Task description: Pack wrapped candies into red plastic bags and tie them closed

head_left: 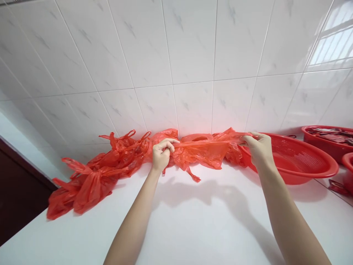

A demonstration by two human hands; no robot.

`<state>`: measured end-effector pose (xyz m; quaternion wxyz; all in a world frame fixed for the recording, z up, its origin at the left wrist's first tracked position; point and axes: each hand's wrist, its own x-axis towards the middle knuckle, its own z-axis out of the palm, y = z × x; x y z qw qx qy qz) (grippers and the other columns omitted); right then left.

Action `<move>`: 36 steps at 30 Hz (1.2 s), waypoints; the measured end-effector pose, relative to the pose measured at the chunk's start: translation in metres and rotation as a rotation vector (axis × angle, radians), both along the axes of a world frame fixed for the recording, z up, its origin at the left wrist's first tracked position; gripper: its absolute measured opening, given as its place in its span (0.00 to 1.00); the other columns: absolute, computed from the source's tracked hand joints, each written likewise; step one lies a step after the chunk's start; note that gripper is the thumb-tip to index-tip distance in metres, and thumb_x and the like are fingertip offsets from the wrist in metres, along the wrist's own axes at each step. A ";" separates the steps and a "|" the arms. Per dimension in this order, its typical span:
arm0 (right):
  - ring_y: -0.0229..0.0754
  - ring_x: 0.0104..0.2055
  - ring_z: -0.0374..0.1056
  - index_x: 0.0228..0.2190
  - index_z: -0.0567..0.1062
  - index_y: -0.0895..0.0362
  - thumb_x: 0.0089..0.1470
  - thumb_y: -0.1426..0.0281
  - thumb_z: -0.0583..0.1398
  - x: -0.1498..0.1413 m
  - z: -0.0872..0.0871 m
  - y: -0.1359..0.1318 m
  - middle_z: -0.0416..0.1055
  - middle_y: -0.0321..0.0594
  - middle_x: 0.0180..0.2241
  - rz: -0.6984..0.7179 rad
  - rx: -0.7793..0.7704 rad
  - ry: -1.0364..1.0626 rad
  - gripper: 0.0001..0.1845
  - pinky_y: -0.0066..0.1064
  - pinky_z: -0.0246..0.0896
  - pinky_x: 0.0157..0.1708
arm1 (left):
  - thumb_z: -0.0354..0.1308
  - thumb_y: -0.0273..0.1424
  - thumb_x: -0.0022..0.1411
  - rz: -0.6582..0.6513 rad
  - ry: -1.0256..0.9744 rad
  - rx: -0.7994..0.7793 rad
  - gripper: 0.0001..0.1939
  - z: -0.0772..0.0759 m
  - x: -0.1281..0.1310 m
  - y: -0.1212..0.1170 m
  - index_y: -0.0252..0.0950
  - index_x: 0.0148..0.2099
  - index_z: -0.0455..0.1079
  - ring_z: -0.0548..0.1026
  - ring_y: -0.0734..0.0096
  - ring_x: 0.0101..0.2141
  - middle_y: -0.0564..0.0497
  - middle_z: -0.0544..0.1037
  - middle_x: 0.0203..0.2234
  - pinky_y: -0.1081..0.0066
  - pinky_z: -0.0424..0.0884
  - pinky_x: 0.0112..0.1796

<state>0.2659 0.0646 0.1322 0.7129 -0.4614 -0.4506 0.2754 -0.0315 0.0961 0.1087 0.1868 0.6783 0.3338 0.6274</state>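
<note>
Between my two hands a thin red plastic bag (205, 149) is stretched out sideways above the white table. My left hand (162, 154) pinches its left end, fingers curled and thumb pressed in. At the other end my right hand (257, 147) grips the bag's gathered edge, partly in front of the red colander's rim. Behind and beside the held bag lie more crumpled red plastic bags, which overlap it, so their borders are hard to tell apart. To the left sits a heap of knotted red bags (93, 180).
A wide red plastic colander (306, 173) stands at the right. Past it, a red basin (309, 135) holds many small dark red packets, and another red container (348, 162) is cut off by the frame. A tiled wall (193, 48) closes off the table's back.
</note>
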 end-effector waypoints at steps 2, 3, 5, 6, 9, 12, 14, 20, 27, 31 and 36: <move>0.42 0.25 0.69 0.15 0.73 0.54 0.34 0.73 0.59 -0.002 -0.001 0.000 0.69 0.34 0.17 0.017 0.025 0.021 0.03 0.33 0.68 0.29 | 0.50 0.22 0.46 -0.067 0.083 0.030 0.09 0.005 0.002 -0.009 0.38 0.26 0.70 0.79 0.60 0.43 0.48 0.83 0.35 0.57 0.71 0.53; 0.42 0.25 0.70 0.15 0.73 0.55 0.34 0.73 0.59 -0.004 -0.002 0.000 0.70 0.35 0.17 0.038 0.036 0.036 0.03 0.32 0.68 0.29 | 0.50 0.22 0.46 -0.142 0.146 0.019 0.13 0.008 0.004 -0.013 0.38 0.32 0.74 0.79 0.59 0.45 0.48 0.83 0.38 0.57 0.71 0.53; 0.42 0.26 0.71 0.15 0.74 0.55 0.34 0.73 0.59 -0.012 -0.003 -0.001 0.71 0.36 0.18 0.102 0.036 0.055 0.03 0.31 0.69 0.29 | 0.52 0.21 0.45 -0.341 0.282 -0.043 0.24 0.009 0.010 -0.021 0.38 0.45 0.77 0.78 0.57 0.49 0.47 0.82 0.45 0.57 0.71 0.55; 0.42 0.26 0.72 0.16 0.74 0.56 0.34 0.72 0.59 -0.017 -0.003 -0.002 0.72 0.37 0.19 0.145 0.025 0.058 0.03 0.31 0.69 0.28 | 0.53 0.22 0.46 -0.436 0.339 -0.085 0.27 0.009 0.015 -0.025 0.38 0.50 0.76 0.77 0.56 0.51 0.46 0.81 0.48 0.56 0.71 0.55; 0.44 0.26 0.73 0.19 0.74 0.57 0.36 0.71 0.60 -0.034 -0.004 -0.006 0.73 0.38 0.20 0.268 -0.053 0.036 0.03 0.30 0.67 0.25 | 0.60 0.28 0.55 -0.538 0.449 -0.179 0.25 0.000 0.035 -0.034 0.38 0.57 0.73 0.77 0.54 0.53 0.44 0.78 0.53 0.56 0.72 0.55; 0.42 0.25 0.71 0.20 0.74 0.58 0.37 0.69 0.60 -0.047 -0.004 -0.010 0.72 0.37 0.19 0.313 -0.126 -0.012 0.05 0.28 0.64 0.23 | 0.63 0.35 0.60 -0.317 0.511 -0.151 0.24 -0.014 0.057 -0.040 0.39 0.58 0.71 0.75 0.55 0.54 0.44 0.76 0.54 0.57 0.71 0.56; 0.40 0.24 0.70 0.19 0.73 0.58 0.36 0.69 0.60 -0.051 -0.003 -0.013 0.72 0.36 0.19 0.327 -0.144 -0.035 0.05 0.27 0.63 0.23 | 0.59 0.35 0.64 -0.152 0.536 -0.136 0.19 -0.022 0.068 -0.042 0.40 0.57 0.72 0.75 0.57 0.53 0.44 0.75 0.52 0.58 0.72 0.55; 0.41 0.25 0.71 0.19 0.74 0.59 0.35 0.69 0.61 -0.051 0.000 -0.018 0.73 0.38 0.21 0.462 -0.141 0.037 0.05 0.27 0.62 0.23 | 0.66 0.39 0.58 0.038 0.540 -0.219 0.35 -0.037 0.081 -0.043 0.43 0.65 0.62 0.79 0.57 0.44 0.43 0.70 0.56 0.59 0.78 0.42; 0.34 0.18 0.60 0.15 0.66 0.56 0.33 0.70 0.60 -0.046 0.004 -0.022 0.68 0.34 0.18 0.324 -0.103 -0.054 0.06 0.26 0.54 0.18 | 0.51 0.17 0.58 0.019 0.305 -0.278 0.22 -0.045 0.071 -0.015 0.38 0.52 0.70 0.77 0.74 0.29 0.50 0.80 0.40 0.70 0.74 0.38; 0.29 0.18 0.43 0.14 0.53 0.54 0.37 0.70 0.58 -0.021 0.006 -0.022 0.48 0.26 0.15 0.166 -0.149 -0.317 0.15 0.25 0.38 0.17 | 0.54 0.18 0.54 0.050 0.127 -0.310 0.16 -0.037 0.045 0.008 0.37 0.43 0.70 0.76 0.74 0.30 0.51 0.79 0.36 0.75 0.71 0.33; 0.34 0.22 0.55 0.20 0.63 0.55 0.40 0.71 0.59 0.003 0.012 -0.028 0.59 0.30 0.19 0.185 -0.310 -0.906 0.07 0.25 0.48 0.20 | 0.55 0.22 0.50 0.024 0.090 -0.337 0.06 -0.027 0.024 0.015 0.36 0.33 0.66 0.67 0.79 0.21 0.54 0.77 0.31 0.77 0.63 0.25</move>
